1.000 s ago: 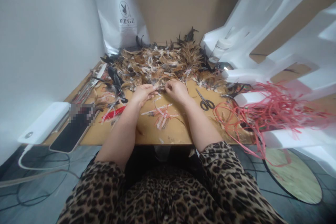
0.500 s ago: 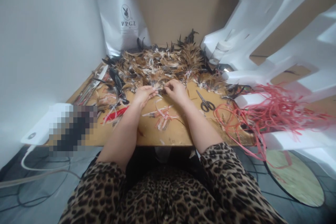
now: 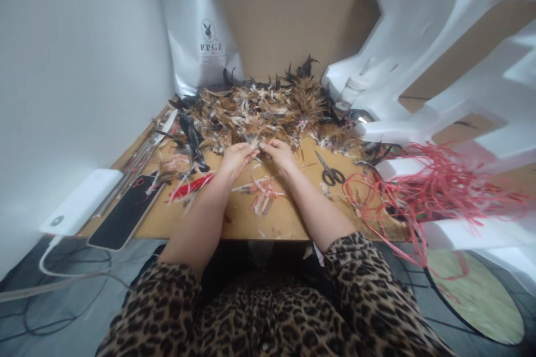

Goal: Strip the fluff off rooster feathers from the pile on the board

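My left hand (image 3: 237,160) pinches the pale base of a small feather bunch (image 3: 254,136), whose brown tips point away from me. Close beside it, my right hand (image 3: 278,154) has thumb and forefinger pressed together at the same base; whatever is between them is too small to make out. Just beyond my fingers spreads a large heap of brown feathers (image 3: 234,111) with white fluff and some dark plumes. Black-handled scissors (image 3: 329,170) lie to the right of my right hand. Between my forearms rest pink and clear strips (image 3: 263,194).
A tangle of pink ribbon strips (image 3: 444,189) hangs over white foam pieces (image 3: 452,231) at right. At left lie a phone (image 3: 124,213), a white power bank (image 3: 82,201) with a cable, and a red strip (image 3: 190,186). A silver bag (image 3: 205,39) stands behind the feathers.
My right hand has come in toward my left, so the fingertips now nearly touch at the feather base. The whole view has shifted slightly, with the table lower in the picture.
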Demonstrator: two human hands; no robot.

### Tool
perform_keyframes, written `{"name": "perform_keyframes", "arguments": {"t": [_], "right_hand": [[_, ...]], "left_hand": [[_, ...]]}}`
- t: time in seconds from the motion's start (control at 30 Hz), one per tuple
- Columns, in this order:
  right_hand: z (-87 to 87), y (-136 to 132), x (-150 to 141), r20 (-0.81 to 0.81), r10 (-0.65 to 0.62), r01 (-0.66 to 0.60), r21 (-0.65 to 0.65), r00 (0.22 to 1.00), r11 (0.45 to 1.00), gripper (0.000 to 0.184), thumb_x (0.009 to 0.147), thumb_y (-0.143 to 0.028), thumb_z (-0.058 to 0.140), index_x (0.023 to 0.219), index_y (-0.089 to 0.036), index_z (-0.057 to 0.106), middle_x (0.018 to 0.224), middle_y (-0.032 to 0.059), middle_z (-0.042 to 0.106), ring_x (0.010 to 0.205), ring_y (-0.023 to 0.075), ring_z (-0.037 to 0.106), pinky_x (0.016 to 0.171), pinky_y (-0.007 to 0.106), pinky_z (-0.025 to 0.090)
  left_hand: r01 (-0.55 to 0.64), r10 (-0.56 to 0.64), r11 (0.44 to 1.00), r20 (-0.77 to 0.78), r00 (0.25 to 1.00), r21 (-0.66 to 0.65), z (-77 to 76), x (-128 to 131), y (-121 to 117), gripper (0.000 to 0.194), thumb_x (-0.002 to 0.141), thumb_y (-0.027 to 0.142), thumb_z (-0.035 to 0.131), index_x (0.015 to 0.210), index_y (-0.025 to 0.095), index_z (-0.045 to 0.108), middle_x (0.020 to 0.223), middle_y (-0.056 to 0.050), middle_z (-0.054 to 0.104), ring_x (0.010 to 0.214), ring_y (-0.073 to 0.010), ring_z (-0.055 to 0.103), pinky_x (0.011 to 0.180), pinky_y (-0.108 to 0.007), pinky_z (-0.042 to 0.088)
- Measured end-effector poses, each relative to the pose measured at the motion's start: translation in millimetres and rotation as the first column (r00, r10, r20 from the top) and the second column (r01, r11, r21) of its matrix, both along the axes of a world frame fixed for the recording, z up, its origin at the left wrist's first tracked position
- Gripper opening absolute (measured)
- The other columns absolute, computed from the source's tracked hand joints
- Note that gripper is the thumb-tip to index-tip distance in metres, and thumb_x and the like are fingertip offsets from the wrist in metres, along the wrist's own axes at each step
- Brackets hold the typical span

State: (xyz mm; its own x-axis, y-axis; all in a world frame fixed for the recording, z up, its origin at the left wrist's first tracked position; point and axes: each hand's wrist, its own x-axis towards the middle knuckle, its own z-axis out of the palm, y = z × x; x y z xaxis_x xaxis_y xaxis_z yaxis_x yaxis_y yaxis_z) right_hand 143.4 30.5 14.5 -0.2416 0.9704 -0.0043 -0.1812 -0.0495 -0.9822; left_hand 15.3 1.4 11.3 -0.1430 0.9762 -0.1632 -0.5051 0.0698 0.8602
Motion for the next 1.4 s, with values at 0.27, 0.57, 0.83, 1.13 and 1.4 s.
{"name": "perform_keyframes", "arguments": {"t": [0.27, 0.57, 0.83, 1.13, 1.4], "right_hand": [[0.6, 6.3, 9.0, -0.045, 0.052, -0.051, 0.023, 0.998, 0.998, 0.037, 0.057, -0.045, 0.072, 0.057, -0.018, 0.047, 0.041, -0.0087, 0.042, 0.038, 0.0036, 0.031, 0.042, 0.019, 0.02], [4.0, 5.7, 12.7, 0.096, -0.003, -0.008, 0.11, 0.995, 0.994, 0.034, 0.059, -0.045, 0.069, 0.056, -0.018, 0.049, 0.044, -0.0074, 0.043, 0.042, 0.005, 0.032, 0.044, 0.021, 0.022], [-3.9, 9.3, 10.9, 0.108, -0.007, -0.009, 0.15, 0.994, 0.989, 0.03, 0.063, -0.041, 0.067, 0.057, -0.017, 0.05, 0.047, -0.0069, 0.044, 0.044, 0.005, 0.032, 0.046, 0.021, 0.024], [-3.9, 7.9, 8.0, 0.054, -0.008, 0.003, 0.093, 0.999, 0.996, 0.027, 0.063, -0.041, 0.067, 0.065, -0.016, 0.057, 0.046, -0.0072, 0.045, 0.042, 0.0049, 0.032, 0.046, 0.021, 0.025], [-18.2, 14.7, 14.0, 0.603, -0.198, -0.098, 0.422, 0.773, 0.901, 0.017, 0.072, -0.03, 0.057, 0.073, -0.017, 0.067, 0.076, 0.0024, 0.068, 0.071, 0.0132, 0.058, 0.07, 0.025, 0.042]], "left_hand": [[0.123, -0.12, 0.99, 0.043, 0.992, -0.063, -1.6, -4.0, -0.9, 0.003, 0.072, 0.008, 0.066, 0.073, 0.006, 0.063, 0.073, -0.009, 0.069, 0.062, -0.0097, 0.065, 0.056, -0.015, 0.049], [0.18, -0.178, 0.978, 0.024, 0.984, -0.106, -2.5, -5.5, -2.3, 0.007, 0.072, 0.008, 0.066, 0.075, 0.007, 0.06, 0.073, -0.011, 0.07, 0.06, -0.0114, 0.066, 0.051, -0.016, 0.048], [0.217, -0.22, 0.972, -0.025, 0.975, -0.085, -5.3, -4.3, -2.0, 0.009, 0.071, 0.012, 0.068, 0.075, 0.006, 0.063, 0.07, -0.009, 0.069, 0.057, -0.0082, 0.063, 0.051, -0.014, 0.047], [0.189, -0.193, 0.98, -0.087, 0.977, -0.058, -2.4, -4.9, -3.0, 0.012, 0.066, 0.015, 0.073, 0.07, 0.007, 0.064, 0.061, -0.005, 0.065, 0.049, -0.0058, 0.058, 0.048, -0.014, 0.045], [-0.195, 0.188, 0.98, 0.144, 0.971, 0.036, 7.6, -34.5, 6.5, 0.002, 0.074, 0.009, 0.064, 0.073, 0.009, 0.062, 0.065, -0.002, 0.066, 0.051, -0.0029, 0.058, 0.046, -0.01, 0.043]]}}
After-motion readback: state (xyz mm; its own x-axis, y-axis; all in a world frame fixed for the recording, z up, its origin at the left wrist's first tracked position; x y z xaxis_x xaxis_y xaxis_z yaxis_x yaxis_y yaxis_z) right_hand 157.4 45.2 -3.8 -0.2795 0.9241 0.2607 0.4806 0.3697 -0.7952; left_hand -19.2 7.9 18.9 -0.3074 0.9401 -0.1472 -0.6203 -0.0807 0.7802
